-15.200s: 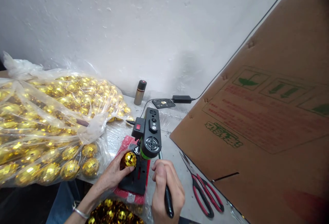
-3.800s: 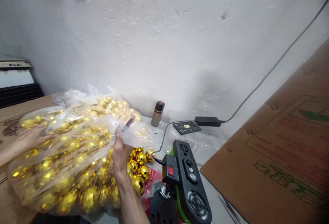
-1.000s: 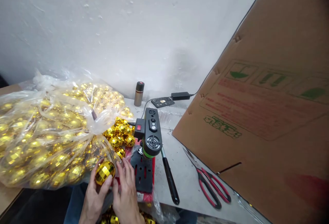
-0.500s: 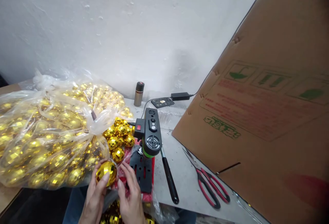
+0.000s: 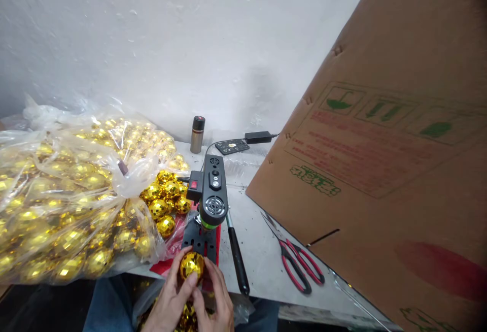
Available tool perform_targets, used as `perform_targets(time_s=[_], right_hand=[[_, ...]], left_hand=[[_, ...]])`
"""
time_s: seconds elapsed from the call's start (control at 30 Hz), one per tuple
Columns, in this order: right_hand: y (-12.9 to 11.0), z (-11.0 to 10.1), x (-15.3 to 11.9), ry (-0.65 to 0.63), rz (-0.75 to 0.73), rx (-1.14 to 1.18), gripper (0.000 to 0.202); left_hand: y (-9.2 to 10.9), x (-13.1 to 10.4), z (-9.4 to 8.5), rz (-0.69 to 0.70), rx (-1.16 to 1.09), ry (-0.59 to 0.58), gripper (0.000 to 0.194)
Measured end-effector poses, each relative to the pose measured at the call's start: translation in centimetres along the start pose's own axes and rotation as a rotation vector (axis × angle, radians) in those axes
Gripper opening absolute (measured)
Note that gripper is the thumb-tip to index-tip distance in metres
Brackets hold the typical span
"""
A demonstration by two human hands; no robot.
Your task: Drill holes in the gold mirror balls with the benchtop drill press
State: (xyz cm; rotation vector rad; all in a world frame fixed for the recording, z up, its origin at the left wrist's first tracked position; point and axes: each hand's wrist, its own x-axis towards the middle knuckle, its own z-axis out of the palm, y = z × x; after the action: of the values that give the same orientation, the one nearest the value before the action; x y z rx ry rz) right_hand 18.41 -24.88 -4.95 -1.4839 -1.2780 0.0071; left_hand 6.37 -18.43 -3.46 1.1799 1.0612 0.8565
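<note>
A gold mirror-faceted ball (image 5: 192, 266) sits between my two hands, just in front of the black slotted base (image 5: 200, 240) of a small bench machine. My left hand (image 5: 171, 296) is closed on it, fingers along its left side and thumb on the near face. Curled round the right side, my right hand (image 5: 216, 296) has its fingertips at the ball and its thumb low beside it. Whether anything small is pinched there, I cannot make out. Above the base stands the machine's black head (image 5: 213, 195) with round vents and a red switch (image 5: 194, 184) at its side.
Clear bags of gold balls (image 5: 72, 220) cover the left side, with loose balls (image 5: 165, 200) beside them. On the right are a black-handled tool (image 5: 238, 261), red-black scissors (image 5: 300, 266) and a large carton (image 5: 361, 159). A spray can (image 5: 197, 135) stands near the wall.
My left hand has carried the ball rightward to the front of the machine base. My right hand, apart from the ball before, is now against it. The view has shifted slightly right.
</note>
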Motion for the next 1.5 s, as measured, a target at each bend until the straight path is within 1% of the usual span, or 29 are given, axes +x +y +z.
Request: perform_targets(time_s=[0.07,0.1,0.17,0.2,0.3,0.4,0.47,0.53,0.67,0.77,0.87,0.93,1.03,1.13,1.23,1.33,1.43,1.5], right_hand=[[0.4,0.1,0.6,-0.045,-0.024,0.032,0.049],[0.5,0.0,1.0,-0.079,-0.038,0.057,0.048],[0.8,-0.1,1.7,-0.135,-0.043,0.123,0.045],[0.8,-0.2,1.9,-0.142,-0.028,0.155,0.041],[0.9,-0.6,1.9,-0.084,0.071,0.207,0.026],[1.1,-1.0,0.9,-0.035,0.17,0.223,0.029],[1.3,-1.3,0.0,-0.023,0.201,0.22,0.03],[1.6,-1.7,-0.8,-0.001,0.206,0.197,0.03],[1.4,-2.4,-1.3,0.036,0.147,0.118,0.03],[0.8,-3.0,-0.7,0.054,0.096,0.063,0.028],[0.2,-3.6,0.0,0.067,0.055,0.034,0.026],[0.0,-3.9,0.3,0.076,0.043,0.02,0.024],[0.1,-4.1,0.5,0.095,0.048,0.017,0.024],[0.1,-4.6,0.9,0.103,0.072,0.021,0.024],[-0.2,-5.5,2.0,0.118,0.091,0.009,0.022],[-1.1,-6.7,3.9,0.14,0.038,-0.014,0.023],[-2.6,-7.5,6.0,0.195,-0.063,-0.063,0.037],[-3.8,-7.8,7.5,0.211,-0.146,-0.124,0.046]], left_hand=[[0.3,0.8,-0.2,0.01,-0.047,0.001,0.089],[0.5,1.3,-0.3,0.005,-0.073,0.009,0.09],[1.0,2.4,-0.4,-0.024,-0.083,0.042,0.088],[1.2,3.0,-0.4,-0.052,-0.082,0.064,0.088],[1.8,4.6,-0.1,-0.126,-0.097,0.123,0.098],[2.1,5.6,0.3,-0.15,-0.079,0.105,0.111],[2.3,5.9,0.5,-0.146,0.008,0.078,0.115],[2.5,5.8,0.5,-0.09,0.135,0.079,0.109],[2.9,5.3,0.5,0.123,0.382,0.08,0.076],[2.8,5.0,0.4,0.24,0.444,0.068,0.061],[2.7,5.0,-0.1,0.292,0.47,0.063,0.053],[2.8,5.2,-0.5,0.318,0.507,0.017,0.049],[3.6,5.6,-1.0,0.333,0.575,-0.083,0.048],[4.3,6.2,-0.6,0.346,0.671,-0.12,0.043],[4.2,6.7,0.3,0.398,0.744,-0.111,0.04],[3.0,7.2,1.1,0.496,0.75,-0.058,0.044],[1.8,7.5,1.2,0.53,0.732,-0.021,0.045],[1.3,7.6,1.0,0.523,0.719,-0.033,0.045]])
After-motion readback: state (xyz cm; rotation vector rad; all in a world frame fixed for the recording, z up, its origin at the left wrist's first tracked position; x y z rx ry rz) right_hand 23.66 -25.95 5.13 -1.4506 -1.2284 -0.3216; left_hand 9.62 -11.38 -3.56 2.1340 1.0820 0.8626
